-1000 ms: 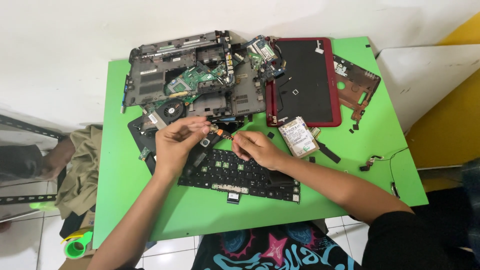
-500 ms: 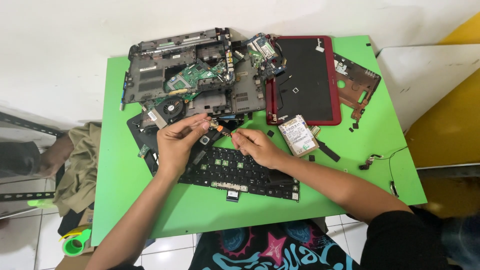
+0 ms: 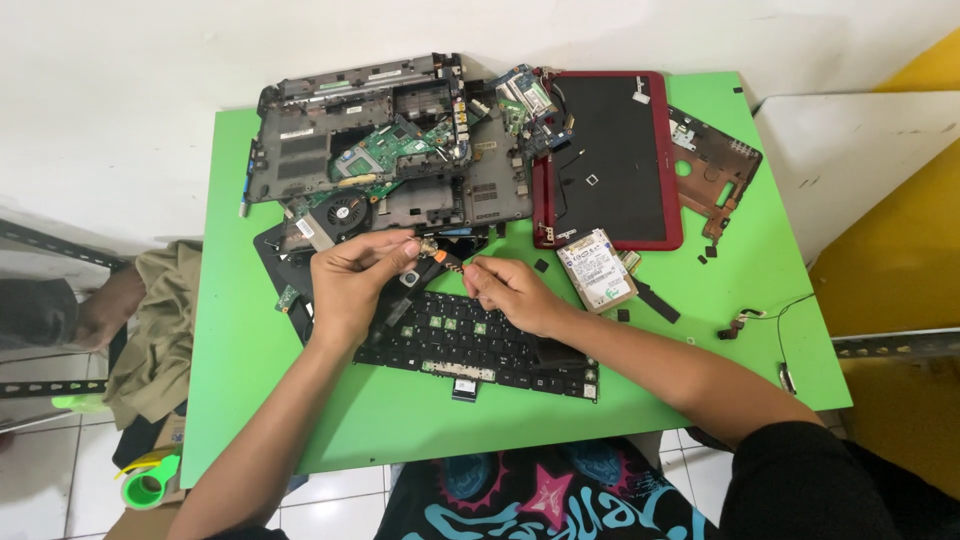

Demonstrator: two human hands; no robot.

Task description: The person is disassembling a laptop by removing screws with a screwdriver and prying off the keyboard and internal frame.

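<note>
Two hands, left [image 3: 352, 278] and right [image 3: 508, 292], pinch one small orange-tipped part [image 3: 438, 255] above one black keyboard [image 3: 470, 342]

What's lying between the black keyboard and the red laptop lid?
In the head view, a silver hard drive lies on the green table between keyboard and lid.

The table [image 3: 300, 400] under my stuff is smooth matt green, looks painted or laminated. The keyboard [image 3: 470, 345] is matt black plastic, several keycaps off. The laptop base [image 3: 390, 150] is dull grey plastic with a green circuit board [image 3: 390, 150] showing, kinda shiny solder bits. The red lid [image 3: 610, 160] has a glossy plastic rim around a matt black panel. The hard drive [image 3: 597, 268] is bare brushed metal with a paper label.
</note>
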